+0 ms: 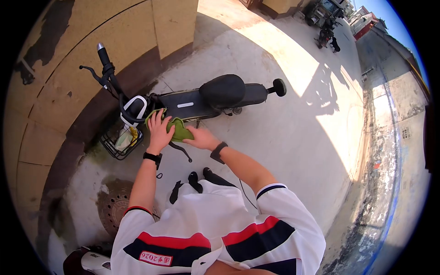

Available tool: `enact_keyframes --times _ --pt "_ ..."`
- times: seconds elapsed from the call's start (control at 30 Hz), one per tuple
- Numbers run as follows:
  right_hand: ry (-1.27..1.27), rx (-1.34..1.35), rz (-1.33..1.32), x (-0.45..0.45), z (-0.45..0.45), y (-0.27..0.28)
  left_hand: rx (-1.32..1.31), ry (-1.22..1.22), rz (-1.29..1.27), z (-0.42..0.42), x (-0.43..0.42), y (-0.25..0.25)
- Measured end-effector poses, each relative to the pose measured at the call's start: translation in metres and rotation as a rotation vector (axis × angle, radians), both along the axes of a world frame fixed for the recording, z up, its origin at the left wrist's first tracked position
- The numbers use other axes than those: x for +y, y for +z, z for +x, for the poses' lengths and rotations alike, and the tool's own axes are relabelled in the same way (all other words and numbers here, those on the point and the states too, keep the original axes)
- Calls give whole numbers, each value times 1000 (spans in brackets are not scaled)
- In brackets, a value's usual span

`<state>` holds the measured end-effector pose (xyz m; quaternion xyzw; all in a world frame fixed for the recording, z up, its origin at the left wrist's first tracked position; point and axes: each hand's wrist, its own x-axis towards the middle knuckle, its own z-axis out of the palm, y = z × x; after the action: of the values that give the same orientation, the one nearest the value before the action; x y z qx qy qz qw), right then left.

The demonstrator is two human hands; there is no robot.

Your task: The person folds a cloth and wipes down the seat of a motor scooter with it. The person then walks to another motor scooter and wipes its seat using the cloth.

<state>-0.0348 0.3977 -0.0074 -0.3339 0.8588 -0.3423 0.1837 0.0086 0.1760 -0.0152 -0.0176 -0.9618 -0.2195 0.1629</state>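
A green cloth (181, 132) lies bunched around the near handlebar end of an electric bike (176, 104). My left hand (159, 134) presses on the cloth's left part, its fingers bent over it and the thumb toward the middle. At the other end, my right hand (202, 138) pinches the cloth's edge between thumb and fingers. The grip beneath is covered by cloth and hands; a black brake lever (182, 151) pokes out below. The bike's far handlebar grip (103, 54) is bare.
A wire front basket (120, 153) holds white and yellow items. The black seat (223, 90) is to the right. A tan wall (114, 27) stands close behind the bike. A manhole cover (114, 206) is at lower left; other vehicles (324, 13) are parked down the lane.
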Motion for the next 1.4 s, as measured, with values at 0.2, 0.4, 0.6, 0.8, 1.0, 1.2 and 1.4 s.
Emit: enact_keyframes --times 0.2,0.4,0.6,0.8,1.0,1.2,1.4 --pt "23 -49 -121 0 -8 -27 16 253 55 8 17 -17" --pt "41 33 -233 2 -5 -46 94 362 291 20 27 -32" --pt "83 71 -275 0 -7 -50 15 442 275 29 31 -24" --pt "100 83 -366 1 -8 -50 72 412 184 40 19 -10" --pt "116 184 -331 2 -9 -47 46 425 457 30 -31 -30" --pt "87 257 -267 3 -3 -37 -128 285 478 17 -60 -19" --pt "4 399 -194 -4 15 -17 -78 138 484 20 -88 2"
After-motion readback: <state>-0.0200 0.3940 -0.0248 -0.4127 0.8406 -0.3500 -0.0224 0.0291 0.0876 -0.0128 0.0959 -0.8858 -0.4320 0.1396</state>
